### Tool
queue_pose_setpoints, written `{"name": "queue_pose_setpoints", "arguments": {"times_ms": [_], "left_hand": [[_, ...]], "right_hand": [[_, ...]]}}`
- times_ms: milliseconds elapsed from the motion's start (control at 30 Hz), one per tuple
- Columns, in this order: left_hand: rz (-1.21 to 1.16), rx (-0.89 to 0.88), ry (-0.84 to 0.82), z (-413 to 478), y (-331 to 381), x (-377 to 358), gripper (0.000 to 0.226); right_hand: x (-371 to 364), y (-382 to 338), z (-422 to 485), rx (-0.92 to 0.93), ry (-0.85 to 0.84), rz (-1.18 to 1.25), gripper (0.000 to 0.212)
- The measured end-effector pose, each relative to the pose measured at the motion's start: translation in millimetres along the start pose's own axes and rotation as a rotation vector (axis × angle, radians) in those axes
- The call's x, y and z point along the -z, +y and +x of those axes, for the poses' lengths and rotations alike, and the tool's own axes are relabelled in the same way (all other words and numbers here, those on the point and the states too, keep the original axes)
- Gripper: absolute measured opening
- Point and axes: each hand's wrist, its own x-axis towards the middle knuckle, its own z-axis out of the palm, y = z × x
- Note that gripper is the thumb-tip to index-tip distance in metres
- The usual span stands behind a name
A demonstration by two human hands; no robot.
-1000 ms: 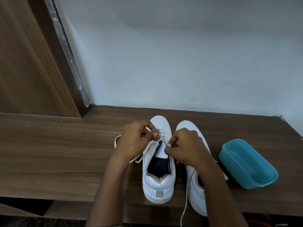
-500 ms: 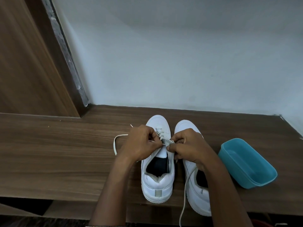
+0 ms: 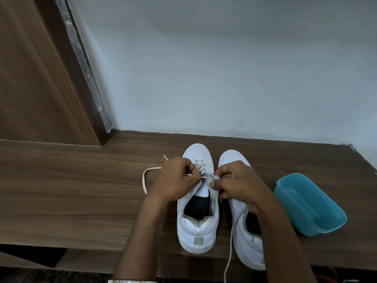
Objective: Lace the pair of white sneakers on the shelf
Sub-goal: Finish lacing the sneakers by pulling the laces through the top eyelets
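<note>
Two white sneakers stand side by side on the wooden shelf [image 3: 81, 193], toes toward the wall. The left sneaker [image 3: 197, 227] has a white lace [image 3: 144, 180] threaded through its upper eyelets; one end loops out to the left on the shelf. My left hand [image 3: 175, 180] pinches the lace at the left eyelets. My right hand [image 3: 238, 184] pinches the lace at the right eyelets, over the tongue. The right sneaker [image 3: 247, 248] lies partly under my right forearm. Another lace strand [image 3: 231, 248] hangs off the shelf's front edge.
A teal plastic tub [image 3: 310, 205] sits on the shelf right of the sneakers. A pale wall [image 3: 224, 78] backs the shelf, and a wooden panel [image 3: 30, 78] rises at the left. The shelf's front edge runs just below the sneakers' heels.
Both hands have drawn closer together over the left sneaker's eyelets. The lace loop at the left now lies flatter and farther out on the shelf.
</note>
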Motion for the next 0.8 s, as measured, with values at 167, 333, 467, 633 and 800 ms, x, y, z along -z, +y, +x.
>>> {"name": "queue_pose_setpoints", "arguments": {"times_ms": [167,333,467,633,800], "left_hand": [[-0.027,-0.032,-0.030,1.7,-0.6,-5.8,0.010],[-0.091,-0.048,-0.003,3.0,-2.0,-9.2,0.009],[-0.165,-0.004,-0.003,3.9,-3.5,-6.7,0.017],[-0.152,0.000,-0.012,3.4,-5.1,-5.5,0.017],[-0.172,0.016,-0.014,2.7,-6.0,-3.9,0.012]], "right_hand": [[0.4,1.5,0.6,0.011,-0.020,0.021,0.009],[4.8,4.0,1.3,-0.042,-0.114,0.174,0.028],[-7.2,3.9,4.8,-0.041,0.033,0.095,0.020],[-17.2,4.8,7.5,-0.023,0.147,0.025,0.026],[-18.3,2.8,5.3,-0.009,0.154,0.144,0.020]]}}
